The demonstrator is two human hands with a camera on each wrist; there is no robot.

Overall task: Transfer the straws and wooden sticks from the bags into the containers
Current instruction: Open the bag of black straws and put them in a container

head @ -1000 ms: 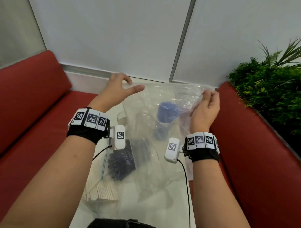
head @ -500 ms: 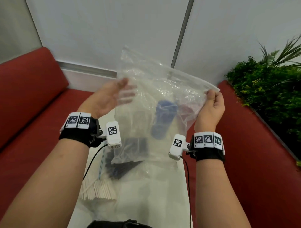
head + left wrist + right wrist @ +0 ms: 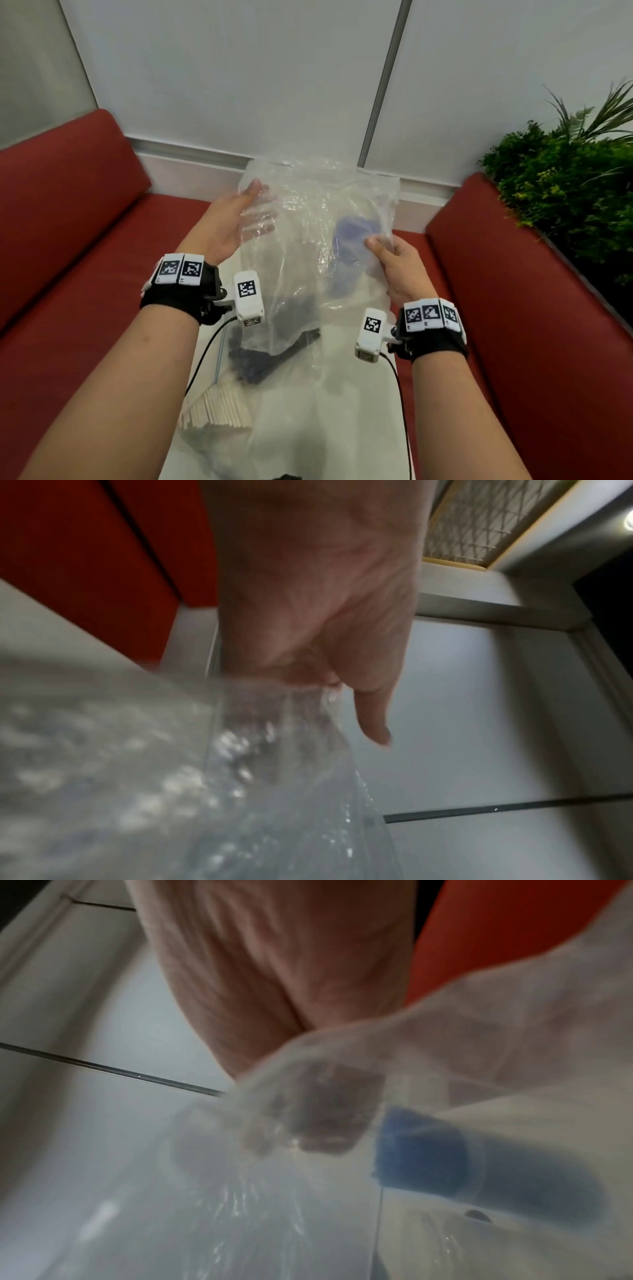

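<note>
I hold a large clear plastic bag [image 3: 308, 246] up over the white table [image 3: 356, 404]. My left hand [image 3: 236, 219] lies along its left side with straight fingers showing through the plastic [image 3: 260, 750] and the thumb [image 3: 373, 718] sticking out. My right hand [image 3: 387, 253] pinches the bag's right edge, fingers curled behind the film [image 3: 325, 1118]. Through the bag I see a bundle of blue straws [image 3: 356, 229] standing in a clear container [image 3: 424, 1153]. Dark straws [image 3: 260, 356] and a pile of wooden sticks [image 3: 219, 407] lie on the table in another bag.
Red benches [image 3: 68, 240] flank the narrow table on both sides. A green plant [image 3: 565, 192] stands behind the right bench. A white wall runs along the table's far end. Cables hang from both wrist cameras.
The bag came up off the table a second ago and has now sunk lower. My right hand has slid from the bag's top corner down its right edge.
</note>
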